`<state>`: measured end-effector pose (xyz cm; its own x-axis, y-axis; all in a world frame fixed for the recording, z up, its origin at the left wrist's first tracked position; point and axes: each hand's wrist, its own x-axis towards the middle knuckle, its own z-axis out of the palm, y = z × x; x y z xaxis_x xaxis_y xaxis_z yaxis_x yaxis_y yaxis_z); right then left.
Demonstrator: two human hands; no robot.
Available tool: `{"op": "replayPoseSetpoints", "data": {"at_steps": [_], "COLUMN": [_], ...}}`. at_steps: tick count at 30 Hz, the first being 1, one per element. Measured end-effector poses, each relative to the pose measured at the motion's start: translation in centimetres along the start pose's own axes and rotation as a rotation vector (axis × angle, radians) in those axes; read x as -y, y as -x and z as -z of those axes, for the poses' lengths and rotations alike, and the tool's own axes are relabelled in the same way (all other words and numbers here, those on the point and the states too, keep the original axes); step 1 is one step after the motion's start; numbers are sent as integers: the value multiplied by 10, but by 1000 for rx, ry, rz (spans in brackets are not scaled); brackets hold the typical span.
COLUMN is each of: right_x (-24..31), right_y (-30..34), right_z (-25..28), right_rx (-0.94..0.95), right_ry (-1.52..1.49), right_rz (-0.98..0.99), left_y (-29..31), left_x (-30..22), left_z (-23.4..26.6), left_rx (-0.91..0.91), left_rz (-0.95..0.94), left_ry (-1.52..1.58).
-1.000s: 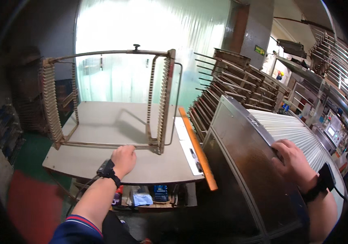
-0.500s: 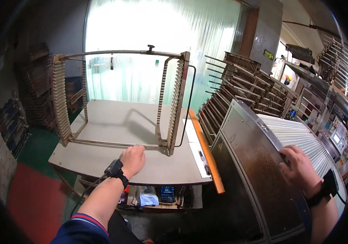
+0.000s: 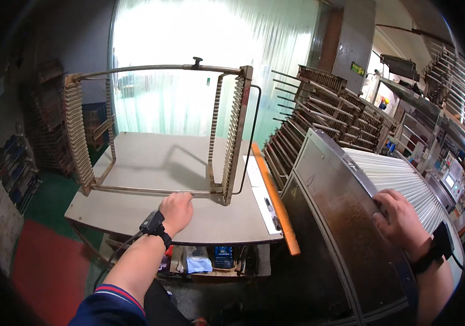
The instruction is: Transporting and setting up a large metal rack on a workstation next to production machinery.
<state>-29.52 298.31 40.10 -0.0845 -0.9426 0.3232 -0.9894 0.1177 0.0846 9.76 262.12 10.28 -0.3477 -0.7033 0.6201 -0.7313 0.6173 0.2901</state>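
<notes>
A slotted metal rack [image 3: 228,152], an open frame with toothed side rails, stands upright on a pale-topped table [image 3: 151,214]. My left hand [image 3: 176,212] is at the rack's lower front bar, its fingers curled over it; the fingertips are hidden behind the hand. To the right is a roller conveyor [image 3: 346,201] with a stained metal side panel and rows of silvery rollers. My right hand [image 3: 400,220] rests on its top edge, with the fingers bent around the rim. Each wrist wears a black strap with a small device.
An orange bar [image 3: 276,201] runs along the table's right edge, beside white paper [image 3: 260,198] and a black pen [image 3: 270,206]. Several similar racks [image 3: 327,108] are stacked behind the conveyor. Clear plastic strip curtains [image 3: 276,54] hang behind the table. Packages [image 3: 198,261] sit on a shelf underneath.
The view has shifted very slightly. Both hands keep their places, the left at the rack's lower bar and the right on the conveyor's edge.
</notes>
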Motion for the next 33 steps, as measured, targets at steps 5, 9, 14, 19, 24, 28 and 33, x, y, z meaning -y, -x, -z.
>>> {"op": "replayPoseSetpoints", "data": {"at_steps": [5,9,14,19,24,28,33], "right_x": [-1,0,0,-3,3,1,0], "right_y": [-1,0,1,1,1,0,-2], "right_z": [0,2,-1,-3,0,-3,-3], "right_rx": [-3,8,-13,-15,7,-8,-19], "right_ry": [3,-5,-22,-7,-33,-26,-13], "right_rz": [12,-14,3,19,-32,-16,10], "left_y": [-1,-1,0,0,0,-3,-3], "left_x": [0,-4,-3,-5,-2,-5,2], "left_z": [2,7,7,9,4,7,2], "left_rx": [8,38,8,-9,12,35,-4], "left_rz": [-31,-49,-26,-8,-2,-5,-73], "left_ry": [2,-23,29,43,16,-18,-37]}}
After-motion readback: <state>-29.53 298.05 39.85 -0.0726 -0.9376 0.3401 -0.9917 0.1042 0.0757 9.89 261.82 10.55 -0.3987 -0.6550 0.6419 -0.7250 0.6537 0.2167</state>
